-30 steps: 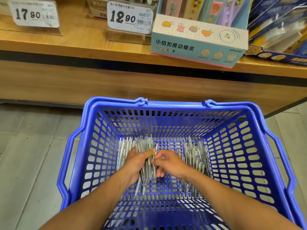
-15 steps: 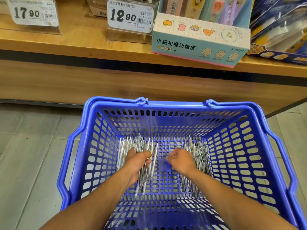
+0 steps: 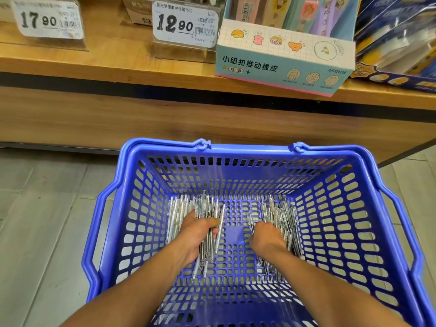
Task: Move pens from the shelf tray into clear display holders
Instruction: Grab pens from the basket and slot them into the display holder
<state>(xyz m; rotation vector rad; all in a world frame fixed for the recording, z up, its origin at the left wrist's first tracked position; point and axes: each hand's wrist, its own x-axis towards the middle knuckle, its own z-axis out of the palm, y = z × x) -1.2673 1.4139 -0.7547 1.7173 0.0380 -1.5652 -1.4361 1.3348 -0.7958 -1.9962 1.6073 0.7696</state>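
A blue plastic shopping basket point(image 3: 238, 147) stands on the floor below the shelf. Inside lie several clear pens in two heaps. My left hand point(image 3: 197, 234) is closed around a bundle of pens point(image 3: 208, 246) at the left heap, thumb across the top. My right hand point(image 3: 265, 236) rests knuckles-up on the right heap of pens point(image 3: 282, 215), fingers curled down into it; what the fingers hold is hidden. No clear display holder is in view.
A wooden shelf point(image 3: 118, 67) runs across the top with two price tags, 17.90 point(image 3: 48, 21) and 12.90 point(image 3: 185, 27). An eraser display box point(image 3: 283, 64) sits on its edge, dark blue packs point(image 3: 398, 38) to its right. Grey tiled floor point(image 3: 42, 232) lies left of the basket.
My right hand has moved right, away from my left hand, onto the right heap of pens. My left hand keeps its bundle in about the same place.
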